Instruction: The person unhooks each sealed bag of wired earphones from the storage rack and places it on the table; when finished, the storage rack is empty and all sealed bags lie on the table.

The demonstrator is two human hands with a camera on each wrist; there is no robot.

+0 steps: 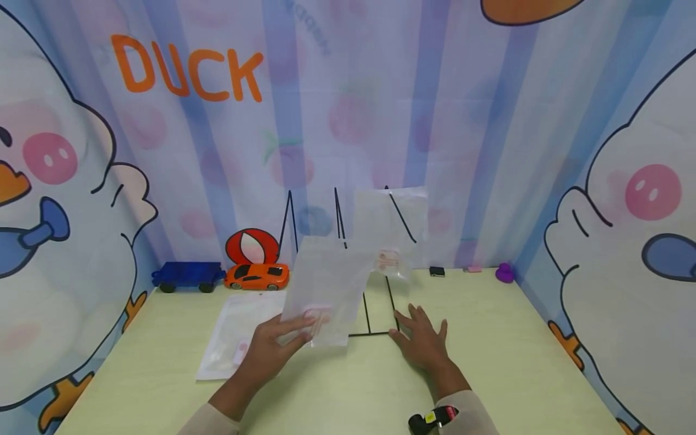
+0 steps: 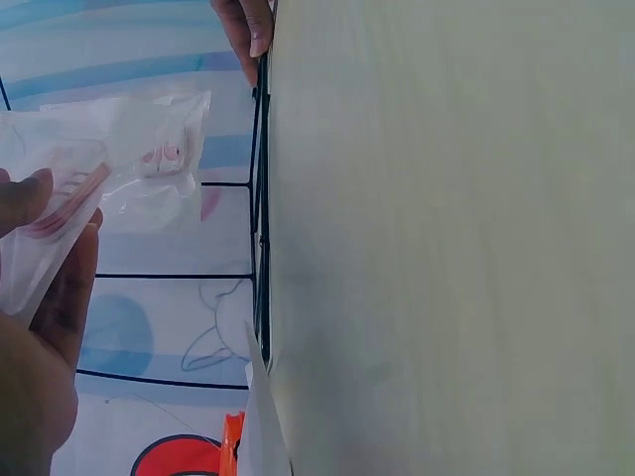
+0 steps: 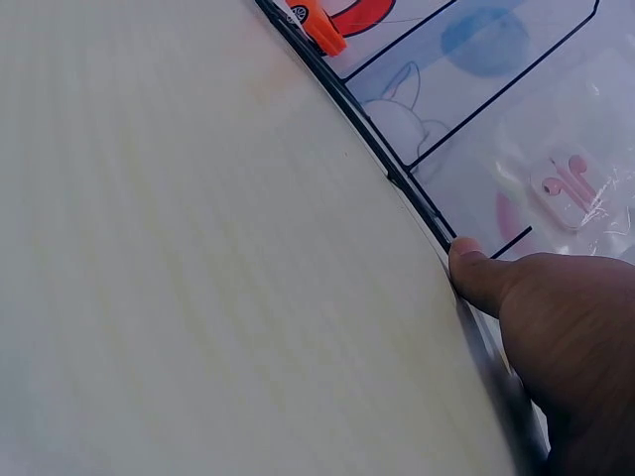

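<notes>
Just in front of the black wire rack (image 1: 375,334), a person's left hand (image 1: 272,347) holds a translucent bag (image 1: 331,272), pinched between thumb and fingers near its lower edge, where the pink contents (image 1: 318,317) sit. The right hand (image 1: 426,344) rests at the rack's front right corner, its fingers spread and its thumb touching the bar. A second bag (image 1: 380,223) hangs at the rack's right-hand prong; through its clear lower part the right wrist view shows what look like pink earphones (image 3: 571,188). To the left of the rack, a flat white bag (image 1: 241,323) lies on the table (image 1: 522,362).

The held bag is probably very light, its film soft and rather slick, so its broad upper part may sway or fold when moved. The contents look firmer, likely small and somewhat fragile if squeezed hard. A gentle pinch low down, as now, seems to give the film some backing; fingers at the top edge would likely steer it better against the rack's prongs. Whether its top has a hole cannot be told. The rack looks thin and stiff, perhaps easily nudged, so its front corner seems a sensible place to steady it.
</notes>
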